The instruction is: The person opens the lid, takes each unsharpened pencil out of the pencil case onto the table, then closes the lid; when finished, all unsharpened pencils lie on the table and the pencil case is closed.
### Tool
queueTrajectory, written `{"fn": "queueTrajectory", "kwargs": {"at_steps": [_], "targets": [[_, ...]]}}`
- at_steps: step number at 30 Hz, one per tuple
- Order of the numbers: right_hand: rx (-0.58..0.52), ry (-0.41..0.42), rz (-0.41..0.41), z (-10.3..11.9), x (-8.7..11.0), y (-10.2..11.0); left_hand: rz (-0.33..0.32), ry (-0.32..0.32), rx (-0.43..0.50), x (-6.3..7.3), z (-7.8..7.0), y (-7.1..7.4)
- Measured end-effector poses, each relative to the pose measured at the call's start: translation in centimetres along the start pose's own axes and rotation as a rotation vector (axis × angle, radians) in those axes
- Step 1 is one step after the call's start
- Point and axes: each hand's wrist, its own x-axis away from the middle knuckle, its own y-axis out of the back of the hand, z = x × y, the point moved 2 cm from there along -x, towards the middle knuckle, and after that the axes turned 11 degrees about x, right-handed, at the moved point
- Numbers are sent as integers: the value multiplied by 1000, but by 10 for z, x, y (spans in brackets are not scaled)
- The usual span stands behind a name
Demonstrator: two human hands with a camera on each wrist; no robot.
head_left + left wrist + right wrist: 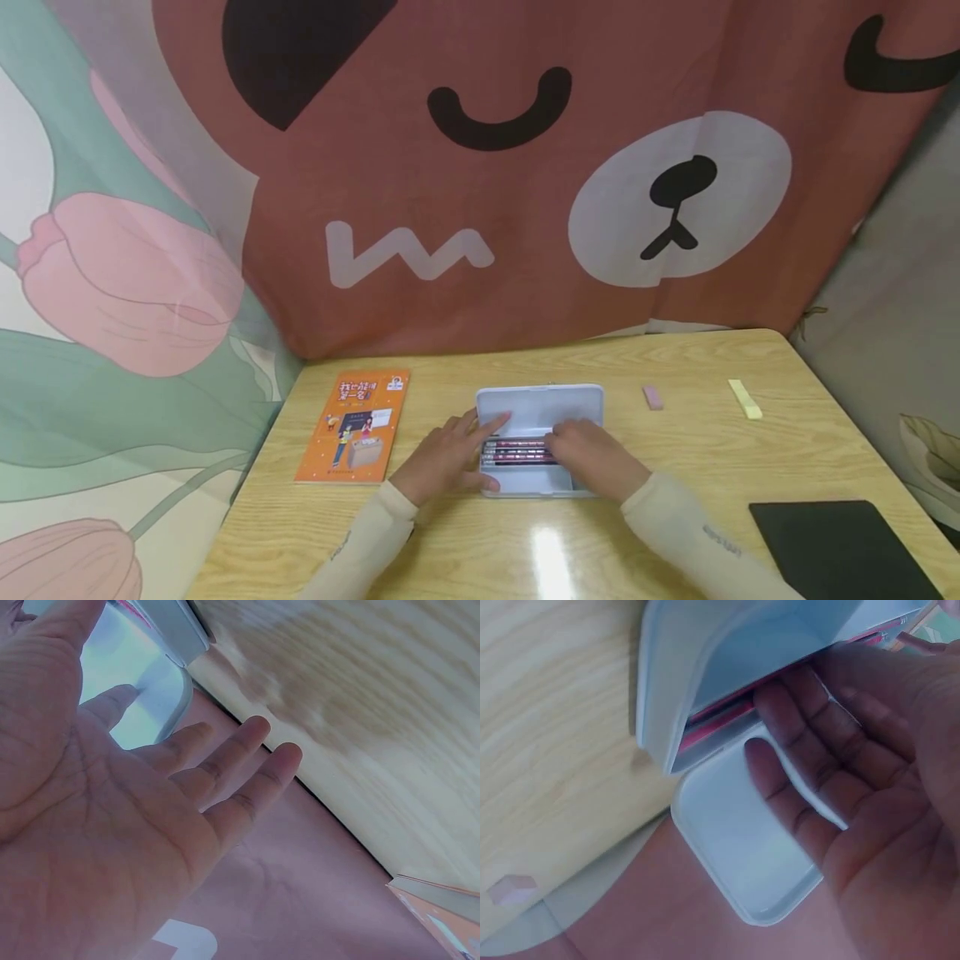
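Note:
A pale pencil case (540, 482) stands on the table with its lid (555, 404) raised toward the back. Several dark-and-red striped pencils (517, 451) lie side by side in its long compartment. My left hand (448, 457) steadies the case's left end, its index finger extended against the lid and its thumb by the front corner; the other fingers spread loosely in the left wrist view. Over the pencils' right ends, my right hand (588, 454) reaches in with bent fingers (780, 712) touching them. Whether thumb and index finger pinch a pencil is hidden.
An orange book (356, 429) lies flat at the left. Behind the case to the right are a small pink block (652, 397) and a pale yellow strip (745, 399). A black mat (840, 546) covers the right front corner. A printed curtain (480, 208) hangs behind the table.

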Motion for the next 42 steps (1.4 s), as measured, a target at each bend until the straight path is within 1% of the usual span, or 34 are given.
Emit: {"fn": "queueTrajectory", "kwargs": {"at_steps": [3,7,9,11,13,16,19,20,23,26,29,33,37,42], "targets": [[62,34,25,1,1,0,4,11,13,0,0,-1],[99,43,62,0,3,-3,9,21,27,-1,0,-2],[102,45,63,-1,4,-4,11,22,25,-1,0,-3],[98,53,42,-2,5,-4,12,19,22,-1,0,-4],[57,43,26,-4,6,-4,13,14,22,-1,0,-4],[-41,10,7,-11,8,-2,11,7,25,-1,-1,-4],[-151,-17,-14,-21,13,6,10,9,22,-1,-2,-3],[-163,-17,-27,-26,16,9,8,8,19,-1,-2,-3],[-186,-27,-67,-42,30,20,9,10,18,-1,-3,-1],[-164,-62,-97,-66,52,27,11,7,33,0,-4,0],[-143,-117,-83,-89,80,30,12,10,51,1,-4,1],[-124,-196,-8,-112,115,31,13,22,61,2,-2,1],[-115,-209,13,-123,138,25,16,31,70,3,0,1],[-126,-201,2,-126,150,14,16,25,85,5,-1,2]]}}
